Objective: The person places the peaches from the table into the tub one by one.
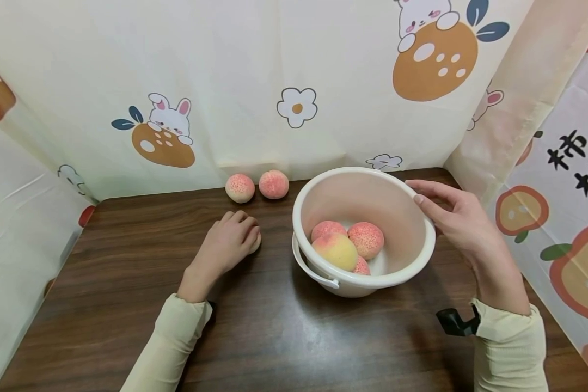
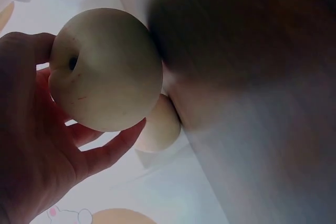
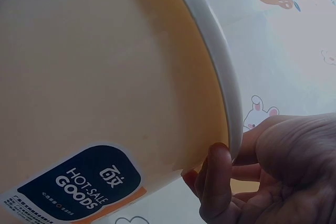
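My left hand is low over the table, left of the bucket, with its fingers around a peach. In the head view the hand covers most of that peach. My right hand pinches the rim of a white plastic bucket at its right side, thumb inside and fingers curled under the lip in the right wrist view. The bucket tilts a little toward me. Inside it lie several peaches, a yellow one on top and a pink one beside it.
Two more peaches, one paler and one pinker, sit at the back edge by the printed curtain. The bucket's handle hangs down on its left side. Dark wooden table lies under everything.
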Demonstrator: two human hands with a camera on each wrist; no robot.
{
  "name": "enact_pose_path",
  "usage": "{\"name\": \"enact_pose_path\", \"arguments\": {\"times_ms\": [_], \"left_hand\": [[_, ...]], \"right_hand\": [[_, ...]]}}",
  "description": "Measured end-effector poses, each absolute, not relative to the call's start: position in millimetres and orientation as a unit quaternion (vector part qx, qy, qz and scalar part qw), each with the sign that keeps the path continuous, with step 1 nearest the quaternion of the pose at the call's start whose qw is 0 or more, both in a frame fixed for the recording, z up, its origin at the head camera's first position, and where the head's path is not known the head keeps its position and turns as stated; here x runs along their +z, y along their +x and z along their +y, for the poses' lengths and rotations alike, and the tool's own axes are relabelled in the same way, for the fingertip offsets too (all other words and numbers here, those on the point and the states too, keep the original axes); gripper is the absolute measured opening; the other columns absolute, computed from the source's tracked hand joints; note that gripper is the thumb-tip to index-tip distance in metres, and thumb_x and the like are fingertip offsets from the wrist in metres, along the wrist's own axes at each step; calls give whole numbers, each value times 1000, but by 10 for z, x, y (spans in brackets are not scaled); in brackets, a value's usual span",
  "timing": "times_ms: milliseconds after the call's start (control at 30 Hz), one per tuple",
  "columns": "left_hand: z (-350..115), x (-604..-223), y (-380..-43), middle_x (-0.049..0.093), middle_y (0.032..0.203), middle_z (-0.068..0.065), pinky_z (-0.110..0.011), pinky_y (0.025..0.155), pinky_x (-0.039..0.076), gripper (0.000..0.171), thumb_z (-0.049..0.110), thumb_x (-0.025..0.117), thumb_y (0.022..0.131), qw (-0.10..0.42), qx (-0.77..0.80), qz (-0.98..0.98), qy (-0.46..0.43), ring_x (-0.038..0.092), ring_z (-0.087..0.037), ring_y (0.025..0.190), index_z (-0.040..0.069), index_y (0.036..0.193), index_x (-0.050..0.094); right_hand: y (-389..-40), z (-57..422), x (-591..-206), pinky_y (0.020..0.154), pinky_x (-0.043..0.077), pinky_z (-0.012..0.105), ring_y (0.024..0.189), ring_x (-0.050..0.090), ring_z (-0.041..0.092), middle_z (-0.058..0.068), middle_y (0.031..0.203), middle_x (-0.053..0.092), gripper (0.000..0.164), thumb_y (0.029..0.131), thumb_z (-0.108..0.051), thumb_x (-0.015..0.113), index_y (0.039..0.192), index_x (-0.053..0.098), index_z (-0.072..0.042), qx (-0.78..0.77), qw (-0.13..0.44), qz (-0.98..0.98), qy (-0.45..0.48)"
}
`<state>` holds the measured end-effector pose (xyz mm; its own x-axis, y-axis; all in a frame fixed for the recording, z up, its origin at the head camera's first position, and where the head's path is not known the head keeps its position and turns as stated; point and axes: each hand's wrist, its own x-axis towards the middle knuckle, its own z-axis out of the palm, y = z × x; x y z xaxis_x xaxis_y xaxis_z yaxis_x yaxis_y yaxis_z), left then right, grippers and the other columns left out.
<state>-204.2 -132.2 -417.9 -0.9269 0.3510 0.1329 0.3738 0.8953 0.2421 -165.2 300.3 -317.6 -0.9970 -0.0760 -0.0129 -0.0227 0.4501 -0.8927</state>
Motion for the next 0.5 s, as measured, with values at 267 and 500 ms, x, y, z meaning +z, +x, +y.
{"name": "enact_pose_path", "arguments": {"times_ms": [267, 500], "left_hand": [[-1233, -4221, -2108, 66, 110, -6, -49, 85, 52, 30, 31, 52, 107, 40, -139, -968, -203, 58, -30, 104, 13, 115, 75], [-1180, -4230, -2188, 62, 102, -7, -51, 85, 51, 25, 31, 54, 105, 29, -126, -968, -214, 58, -31, 103, 15, 103, 74]], "right_hand": [[-1654, 3010, -3182, 66, 61, 28, 88, 73, 3, -19, 113, 71, 42, 105, -29, 62, 145, 60, -15, -526, 23, 850, -33], [-1655, 3003, -3179, 67, 61, 28, 89, 72, 2, -18, 114, 70, 44, 105, -30, 62, 146, 60, -15, -527, 28, 849, -28]]}}
